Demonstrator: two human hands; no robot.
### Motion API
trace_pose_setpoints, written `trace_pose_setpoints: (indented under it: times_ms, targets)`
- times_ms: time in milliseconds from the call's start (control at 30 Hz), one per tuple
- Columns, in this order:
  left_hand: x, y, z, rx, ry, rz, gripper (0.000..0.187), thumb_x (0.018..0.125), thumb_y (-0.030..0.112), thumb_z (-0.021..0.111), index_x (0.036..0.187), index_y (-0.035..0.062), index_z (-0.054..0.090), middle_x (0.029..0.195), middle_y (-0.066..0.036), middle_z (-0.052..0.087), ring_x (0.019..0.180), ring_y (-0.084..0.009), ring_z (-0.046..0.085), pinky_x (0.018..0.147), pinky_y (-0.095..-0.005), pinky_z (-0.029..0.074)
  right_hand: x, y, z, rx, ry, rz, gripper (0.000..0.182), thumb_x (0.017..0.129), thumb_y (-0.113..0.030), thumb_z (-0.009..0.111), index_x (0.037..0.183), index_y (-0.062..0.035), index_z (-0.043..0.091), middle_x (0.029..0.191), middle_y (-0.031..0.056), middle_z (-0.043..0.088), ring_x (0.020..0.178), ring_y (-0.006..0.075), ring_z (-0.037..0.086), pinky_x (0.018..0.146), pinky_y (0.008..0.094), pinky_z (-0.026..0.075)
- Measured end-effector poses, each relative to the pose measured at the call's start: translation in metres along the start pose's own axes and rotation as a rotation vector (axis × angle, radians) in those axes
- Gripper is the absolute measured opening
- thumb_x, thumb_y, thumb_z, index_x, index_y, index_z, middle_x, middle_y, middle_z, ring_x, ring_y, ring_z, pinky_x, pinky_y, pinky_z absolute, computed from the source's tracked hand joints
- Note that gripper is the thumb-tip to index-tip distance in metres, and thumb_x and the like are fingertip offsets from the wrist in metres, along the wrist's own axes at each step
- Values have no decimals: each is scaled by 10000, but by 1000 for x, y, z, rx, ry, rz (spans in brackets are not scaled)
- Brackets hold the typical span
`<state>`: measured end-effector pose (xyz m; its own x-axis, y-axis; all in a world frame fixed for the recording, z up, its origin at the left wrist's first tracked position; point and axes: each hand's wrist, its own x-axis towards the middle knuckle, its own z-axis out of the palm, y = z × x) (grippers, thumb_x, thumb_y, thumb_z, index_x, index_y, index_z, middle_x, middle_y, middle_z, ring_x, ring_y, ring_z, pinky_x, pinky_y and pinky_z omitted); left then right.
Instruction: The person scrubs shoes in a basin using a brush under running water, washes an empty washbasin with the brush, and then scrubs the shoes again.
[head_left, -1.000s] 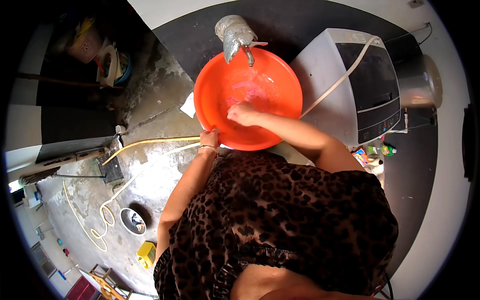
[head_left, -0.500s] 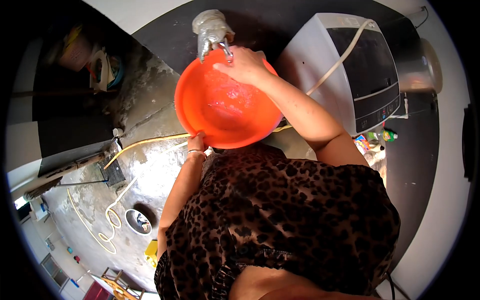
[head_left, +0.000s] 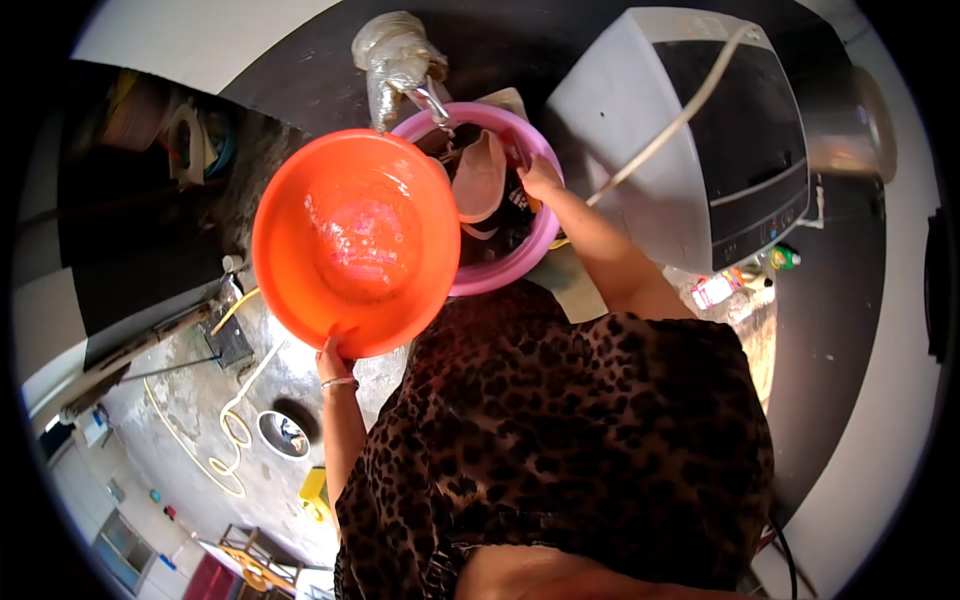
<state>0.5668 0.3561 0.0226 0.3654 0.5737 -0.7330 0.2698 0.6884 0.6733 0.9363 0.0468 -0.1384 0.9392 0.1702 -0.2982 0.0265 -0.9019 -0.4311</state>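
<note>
My left hand (head_left: 338, 352) grips the near rim of a wide orange basin (head_left: 300, 235), tilted so its wet, shiny inside faces me. Beside and partly behind it stands a pink-purple basin (head_left: 535, 260) under the tap (head_left: 432, 102). Dark items lie in this basin, with a pale pink scoop-like piece (head_left: 480, 178) on top. My right hand (head_left: 541, 180) reaches over the pink-purple basin's right rim, fingers drawn together among the contents; what they hold, if anything, I cannot make out. The orange basin hides the left part of the other one.
A washing machine (head_left: 640, 140) stands on the right with a pale hose (head_left: 680, 115) over it. Bottles (head_left: 715, 290) sit near its base. On the wet floor lie a looped hose (head_left: 232, 428) and a round metal bowl (head_left: 283, 434) with items inside. The tap's pipe is wrapped in plastic.
The orange basin has moved left from under the tap in my left hand, uncovering the pink-purple basin. My right hand has left the orange basin and moved right and down to the other basin.
</note>
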Motion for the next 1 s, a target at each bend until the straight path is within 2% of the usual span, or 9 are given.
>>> trace_pose_setpoints:
  times_ms: [133, 200, 233, 333, 433, 567, 767, 867, 1000]
  targets:
    - [-4, -18, -15, -84, 44, -59, 342, 765, 51, 546, 1088, -61, 534, 1014, -178, 600, 912, -302, 612, 764, -382, 524, 11, 3, 48, 166, -137, 203, 596, 728, -8, 520, 1286, -196, 424, 1224, 245, 471, 1027, 326, 558, 852, 390, 459]
    - [-3, -31, -19, -180, 55, -58, 353, 760, 40, 525, 1102, -46, 528, 1026, -173, 601, 915, -297, 614, 732, -382, 535, 15, 2, 58, 239, -277, 191, 725, 689, 44, 495, 1329, -281, 387, 925, 201, 631, 753, 306, 646, 658, 371, 515]
    - [-3, -34, -17, -205, 50, -48, 350, 762, 43, 525, 1102, -40, 530, 1030, -161, 602, 919, -294, 612, 728, -378, 535, 11, -3, 53, 197, -239, 159, 670, 688, 13, 523, 1305, -229, 420, 786, 182, 648, 663, 291, 654, 602, 373, 517]
    - [-1, -38, -16, -256, 62, 5, 325, 774, 54, 520, 1087, -29, 540, 995, -144, 612, 885, -287, 621, 717, -377, 535, 17, 24, 70, 101, -165, 219, 318, 747, -223, 563, 1011, -54, 623, 882, 187, 648, 860, 307, 636, 728, 406, 495]
    - [-3, -37, -25, -205, 83, -5, 334, 792, 77, 510, 1107, -30, 532, 1022, -159, 606, 914, -292, 612, 757, -376, 524, 15, 57, 95, 509, -162, 348, 355, 753, -277, 587, 968, 5, 616, 927, 184, 642, 864, 315, 620, 758, 369, 475]
    - [8, -36, -39, -151, 138, -13, 338, 797, 97, 505, 1115, -13, 537, 997, -166, 619, 867, -271, 630, 693, -349, 537, -63, 53, 32, 899, -146, 46, 333, 836, -137, 510, 1124, 26, 543, 968, 117, 625, 850, 170, 587, 740, 283, 459]
    - [10, -10, -39, -105, 144, 14, 199, 761, 115, 543, 920, -1, 570, 741, -81, 596, 560, -183, 577, 450, -287, 465, -192, -153, -127, 575, -80, -621, 481, 879, -32, 452, 1346, -21, 335, 1078, 65, 550, 894, 99, 510, 781, 236, 428]
    - [15, -4, -46, -49, 127, 41, 165, 741, 145, 558, 823, 2, 564, 633, -50, 556, 446, -135, 481, 384, -256, 353, -212, -231, -121, -10, -280, -744, 492, 918, -221, 424, 1387, -229, 276, 1121, 182, 490, 1009, 338, 516, 879, 394, 412]
    - [9, 6, -61, 47, 125, 112, 187, 732, 159, 576, 806, -12, 595, 631, -59, 567, 452, -140, 491, 395, -258, 363, -245, -301, -40, -518, -724, -771, 481, 930, -287, 352, 1394, -313, 225, 1116, 207, 472, 984, 343, 527, 823, 414, 422]
